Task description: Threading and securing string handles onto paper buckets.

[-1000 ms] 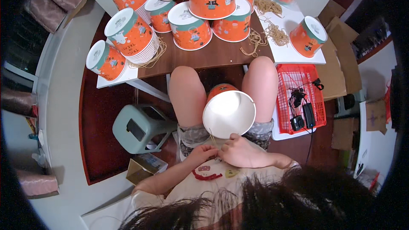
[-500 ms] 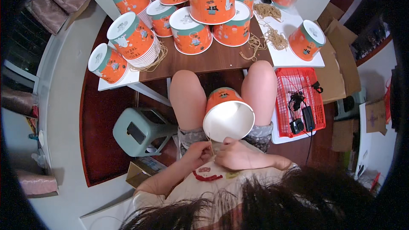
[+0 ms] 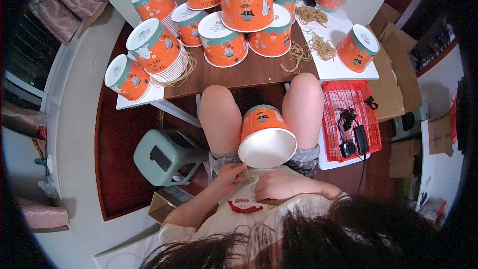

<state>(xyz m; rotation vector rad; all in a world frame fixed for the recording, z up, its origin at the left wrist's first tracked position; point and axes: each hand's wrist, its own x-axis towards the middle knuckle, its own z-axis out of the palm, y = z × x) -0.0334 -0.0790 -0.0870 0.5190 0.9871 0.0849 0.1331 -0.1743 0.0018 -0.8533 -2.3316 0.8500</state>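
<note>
Tipped further toward the person's torso since the earlier frame, the orange bucket (image 3: 264, 122) sits between the thighs (image 3: 219, 119). Hands now stand apart: left hand (image 3: 231, 177) pinches a thin tan cord (image 3: 249, 174) near the rim; right hand (image 3: 278, 187) is curled, its grip undeterminable.

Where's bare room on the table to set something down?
Brown tabletop: the front strip between the upturned buckets and near edge. White tabletop, right: a small patch bordered by tan string, lone bucket and near edge. Further back, stacked buckets crowd it.
</note>
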